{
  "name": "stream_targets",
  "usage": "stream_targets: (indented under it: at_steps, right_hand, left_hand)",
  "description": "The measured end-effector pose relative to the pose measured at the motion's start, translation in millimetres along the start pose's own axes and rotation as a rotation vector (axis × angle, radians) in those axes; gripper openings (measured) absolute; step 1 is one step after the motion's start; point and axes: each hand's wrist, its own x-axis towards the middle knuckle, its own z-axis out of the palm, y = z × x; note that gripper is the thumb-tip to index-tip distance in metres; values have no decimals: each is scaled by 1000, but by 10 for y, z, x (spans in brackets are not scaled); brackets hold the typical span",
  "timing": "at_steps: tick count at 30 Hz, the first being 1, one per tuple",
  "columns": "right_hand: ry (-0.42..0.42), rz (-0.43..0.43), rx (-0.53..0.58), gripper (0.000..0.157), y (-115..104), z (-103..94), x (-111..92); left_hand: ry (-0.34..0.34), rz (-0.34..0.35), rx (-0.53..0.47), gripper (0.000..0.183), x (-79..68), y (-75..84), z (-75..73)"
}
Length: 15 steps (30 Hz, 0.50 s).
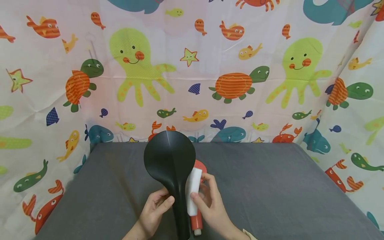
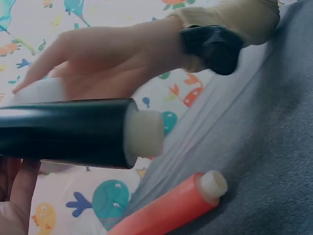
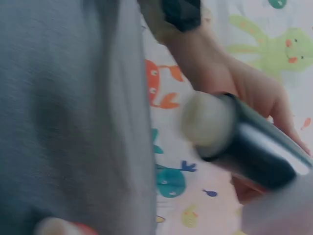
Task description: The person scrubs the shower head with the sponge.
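Note:
A black maraca (image 1: 169,156) stands nearly upright in the head view, its round head up and its handle toward me. My left hand (image 1: 156,210) grips the handle from the left, thumb along the near side. In my right hand (image 1: 213,206) a white rectangular block (image 1: 194,191) is pinched between thumb and fingers, right alongside the black handle. The left wrist view shows the pale end plug (image 2: 146,133) of that handle. Below lies a red maraca (image 1: 196,221) on the table, its head mostly hidden behind the block and the black maraca.
Dark grey cloth covers the table (image 1: 264,186). A white curtain (image 1: 192,83) printed with sea animals hangs along the back and both sides. In the left wrist view a dark band (image 2: 212,46) circles the right wrist.

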Motion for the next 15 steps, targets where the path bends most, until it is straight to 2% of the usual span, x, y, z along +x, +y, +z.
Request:
stream_targets:
  at_steps: [3, 5, 7, 9, 12, 15]
  right_hand:
    - [-142, 31, -23, 39, 33, -10, -106]
    - [-218, 124, -24, 38, 36, -28, -172]
    - [-261, 214, -14, 37, 29, -60, -210]
    - [-276, 261, -8, 35, 14, -92, -216]
    - [-245, 159, -21, 37, 12, -115, -161]
    - [-135, 46, -55, 39, 20, -111, -78]
  left_hand:
    - [44, -13, 18, 28, 10, 34, -27]
    - [70, -28, 32, 29, 18, 56, -48]
    - [87, -37, 47, 29, 27, 69, -59]
    - [95, -52, 40, 28, 29, 68, -54]
    - [79, -57, 7, 28, 21, 39, -21]
    - [53, -55, -33, 29, 5, -8, 24]
